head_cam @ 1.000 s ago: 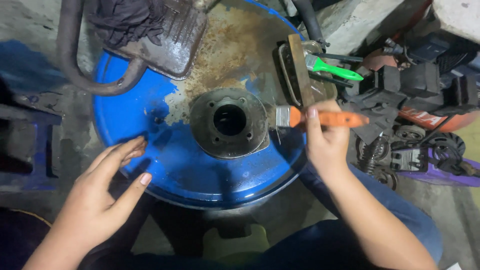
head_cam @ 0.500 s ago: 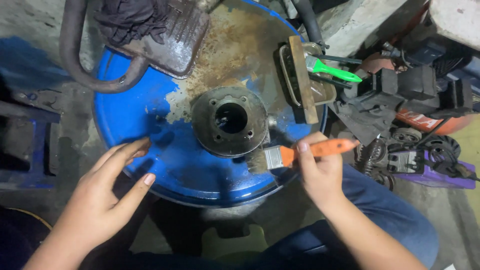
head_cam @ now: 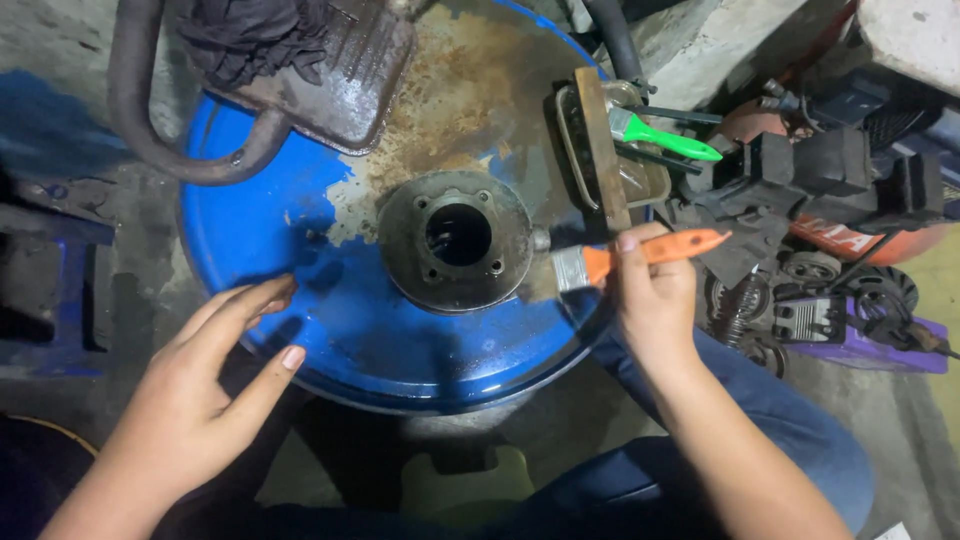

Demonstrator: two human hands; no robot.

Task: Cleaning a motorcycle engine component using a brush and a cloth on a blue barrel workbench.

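A round grey metal part (head_cam: 456,240) with a centre hole and bolt holes lies on the rusty blue drum top (head_cam: 330,330). My right hand (head_cam: 655,300) grips an orange-handled paintbrush (head_cam: 640,255); its bristles point left and touch the part's right edge. My left hand (head_cam: 205,390) rests flat on the drum's near left rim, fingers spread, holding nothing.
A greasy metal pan with a black rag (head_cam: 300,60) and a curved dark pipe (head_cam: 140,120) sit at the drum's far left. A small tray (head_cam: 610,140) with a wooden strip and a green-handled brush (head_cam: 665,135) is far right. Machine parts (head_cam: 820,200) crowd the right floor.
My right hand dropped the brush lower toward the drum's near edge, then brought it back up to the part's right side. The left hand stayed on the rim.
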